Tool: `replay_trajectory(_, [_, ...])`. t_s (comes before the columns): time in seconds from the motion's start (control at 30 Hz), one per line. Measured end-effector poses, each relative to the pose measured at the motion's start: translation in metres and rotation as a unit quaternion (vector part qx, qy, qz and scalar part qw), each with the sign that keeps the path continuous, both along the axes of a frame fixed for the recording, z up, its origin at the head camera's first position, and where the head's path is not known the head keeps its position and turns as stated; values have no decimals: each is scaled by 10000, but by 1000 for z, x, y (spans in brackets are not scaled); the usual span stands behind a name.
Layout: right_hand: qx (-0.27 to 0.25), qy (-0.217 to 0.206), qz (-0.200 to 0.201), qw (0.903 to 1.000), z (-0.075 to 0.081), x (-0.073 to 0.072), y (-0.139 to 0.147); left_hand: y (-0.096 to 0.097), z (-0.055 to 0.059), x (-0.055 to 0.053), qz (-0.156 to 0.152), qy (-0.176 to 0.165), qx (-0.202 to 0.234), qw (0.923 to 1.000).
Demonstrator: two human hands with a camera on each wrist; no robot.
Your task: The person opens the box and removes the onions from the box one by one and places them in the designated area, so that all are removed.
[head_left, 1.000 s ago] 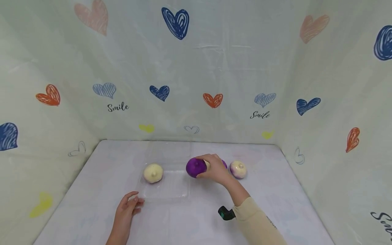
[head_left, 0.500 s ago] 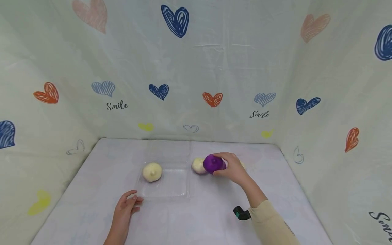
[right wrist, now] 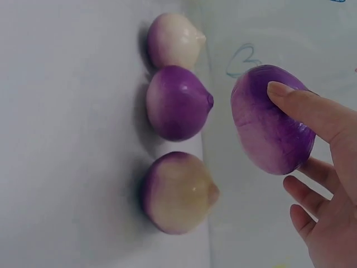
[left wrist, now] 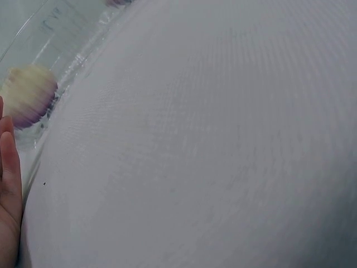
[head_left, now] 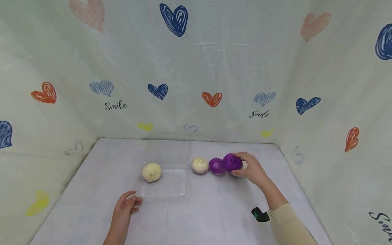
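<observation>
My right hand [head_left: 252,170] pinches a dark purple onion [head_left: 232,163] between thumb and fingers, raised over the row at the table's right. In the right wrist view my thumb presses on the top of this onion [right wrist: 273,120]. Below it stand a cream onion [head_left: 200,165], a purple onion [head_left: 216,166] and a cream-and-purple onion [right wrist: 179,192], mostly hidden behind my hand in the head view. My left hand [head_left: 125,207], fingers relaxed, rests at the near left corner of a clear plastic box [head_left: 174,194]. One cream onion [head_left: 151,172] sits in the box's left side.
The box's clear lid [head_left: 168,149] lies folded back behind it on the white table [head_left: 196,221]. A curtain [head_left: 190,61] printed with hearts encloses the table's back and sides. A small black device [head_left: 260,215] is at my right sleeve.
My right hand has moved right with the purple onion, away from the box and along the row. The cream and purple onions in the row now show. My left hand stays put.
</observation>
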State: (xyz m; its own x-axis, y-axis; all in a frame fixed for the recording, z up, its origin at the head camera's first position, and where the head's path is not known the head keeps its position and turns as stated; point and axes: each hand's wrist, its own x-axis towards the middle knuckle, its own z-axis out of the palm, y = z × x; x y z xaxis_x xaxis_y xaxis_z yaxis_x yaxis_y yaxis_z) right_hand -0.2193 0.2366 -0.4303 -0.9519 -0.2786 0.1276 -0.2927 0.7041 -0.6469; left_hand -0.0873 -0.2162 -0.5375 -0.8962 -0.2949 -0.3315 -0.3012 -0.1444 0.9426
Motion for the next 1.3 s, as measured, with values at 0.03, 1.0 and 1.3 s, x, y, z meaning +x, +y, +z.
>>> replay_trajectory(0.03, [22,-8,-26,10000,-2,0,5,0,0,0,5,4,13,10000])
replay_trajectory(1.0, [54,-607,-1116,9919,-46,5,85,2,-1,-1,69,251,14,9997])
replay_trajectory(1.3, [97,-1004,-1484,9838,-60,-1,90,2,-1,-1,98,247,34,9996])
